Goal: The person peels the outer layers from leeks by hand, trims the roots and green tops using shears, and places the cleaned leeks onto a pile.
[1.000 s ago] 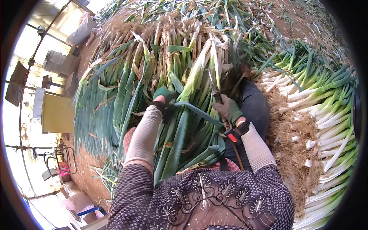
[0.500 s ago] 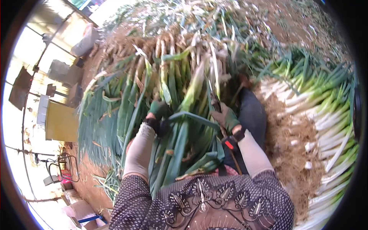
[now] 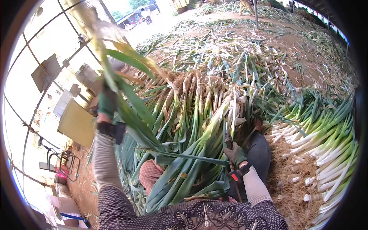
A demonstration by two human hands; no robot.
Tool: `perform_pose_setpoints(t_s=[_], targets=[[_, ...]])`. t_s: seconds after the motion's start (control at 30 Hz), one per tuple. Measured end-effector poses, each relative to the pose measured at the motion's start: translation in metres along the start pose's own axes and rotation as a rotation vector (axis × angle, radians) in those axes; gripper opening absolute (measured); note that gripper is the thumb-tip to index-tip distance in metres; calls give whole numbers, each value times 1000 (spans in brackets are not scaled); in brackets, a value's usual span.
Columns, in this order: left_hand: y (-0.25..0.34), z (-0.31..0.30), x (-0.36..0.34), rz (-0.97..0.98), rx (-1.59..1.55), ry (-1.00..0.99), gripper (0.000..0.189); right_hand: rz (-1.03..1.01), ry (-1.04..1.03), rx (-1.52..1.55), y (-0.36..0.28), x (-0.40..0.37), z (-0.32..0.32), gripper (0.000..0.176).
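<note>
My left hand (image 3: 106, 101), in a green and dark glove, is raised at the left. Its fingers are closed round a long leek (image 3: 132, 111), whose upper end is blurred and whose green leaves trail down to the right. My right hand (image 3: 234, 154), gloved too, grips a slim dark nozzle gun (image 3: 229, 141) with a thin tip pointing up and a hose (image 3: 235, 182) running down. Leeks with green leaves (image 3: 184, 163) lie across my lap, beside the right hand. Beyond them is a heap of unpeeled leeks (image 3: 186, 103), roots pointing away from me.
Peeled white leeks (image 3: 303, 140) lie in a row on the right, roots toward me. Leaf scraps (image 3: 230, 42) litter the ground ahead, around a post (image 3: 255, 13). A yellowish bin (image 3: 76, 122) and a metal frame (image 3: 63, 165) stand at the left.
My left hand has risen from the leek pile up and to the left, with a leek in it. My right hand still grips the nozzle gun. The view has tilted upward.
</note>
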State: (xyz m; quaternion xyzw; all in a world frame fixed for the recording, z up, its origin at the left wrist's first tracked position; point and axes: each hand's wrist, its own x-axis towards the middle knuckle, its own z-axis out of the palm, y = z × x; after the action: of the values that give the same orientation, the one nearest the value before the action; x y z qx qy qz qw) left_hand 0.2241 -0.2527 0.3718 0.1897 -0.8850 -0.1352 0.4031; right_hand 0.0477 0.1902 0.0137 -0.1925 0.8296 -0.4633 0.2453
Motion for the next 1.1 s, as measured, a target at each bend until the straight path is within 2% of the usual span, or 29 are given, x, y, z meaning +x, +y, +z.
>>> perform_pose_setpoints(t_s=[0.03,0.07,0.1,0.13,0.17,0.23,0.27,0.33,0.37,0.47,0.5,0.53,0.57,0.6,0.63,0.67,0.7,0.77,0.83,0.9,0.97,1.07,1.1], targets=[[-19,-29,17,191,121,60,51,-3,-5,36,0,0,0,59],[-13,-59,33,287,390,285,54,-4,-12,71,2,-1,0,58],[1,-87,44,83,623,301,54,-10,-15,72,3,-2,0,57],[-43,-128,73,237,479,261,56,-15,-16,73,4,-1,1,57],[-26,-152,80,164,485,298,54,-20,-17,75,6,1,3,56],[13,-162,79,72,424,321,48,1,-56,178,9,6,9,39],[28,-154,75,42,378,276,46,14,-76,229,11,7,11,31],[50,-112,53,-30,244,117,41,52,-132,390,7,5,16,37],[57,-82,36,-98,156,-13,38,74,-157,471,4,3,18,40],[58,30,-36,-362,-52,-480,31,86,-222,597,-8,-9,24,34],[50,74,-65,-391,-69,-655,29,101,-239,643,-10,-15,26,32],[38,118,-98,-336,-58,-821,27,128,-255,619,-17,-25,24,32],[-11,167,-132,143,-21,-890,23,155,-272,596,-28,-34,16,32],[-59,216,-166,621,0,-833,19,182,-288,572,-30,-40,11,32],[-23,224,-186,261,-115,-1098,16,171,-266,598,-20,-42,14,28],[16,231,-205,-140,-174,-1251,15,155,-239,626,-6,-40,21,23],[45,229,-214,-646,-158,-1293,16,140,-213,652,4,-43,25,19],[33,246,-219,-470,-36,-1275,28,170,-239,631,-9,-65,8,22],[22,244,-216,-612,-294,-1216,32,158,-278,570,-39,-91,-11,26],[17,247,-215,-665,-351,-1258,37,105,-376,598,-34,-101,-3,35],[26,253,-208,-752,-78,-1377,41,43,-452,604,-57,-117,-7,38],[61,241,-201,-818,-225,-1394,48,77,-412,500,-63,-113,-8,36],[64,244,-207,-812,-279,-1332,49,105,-394,454,-65,-112,-10,35]])
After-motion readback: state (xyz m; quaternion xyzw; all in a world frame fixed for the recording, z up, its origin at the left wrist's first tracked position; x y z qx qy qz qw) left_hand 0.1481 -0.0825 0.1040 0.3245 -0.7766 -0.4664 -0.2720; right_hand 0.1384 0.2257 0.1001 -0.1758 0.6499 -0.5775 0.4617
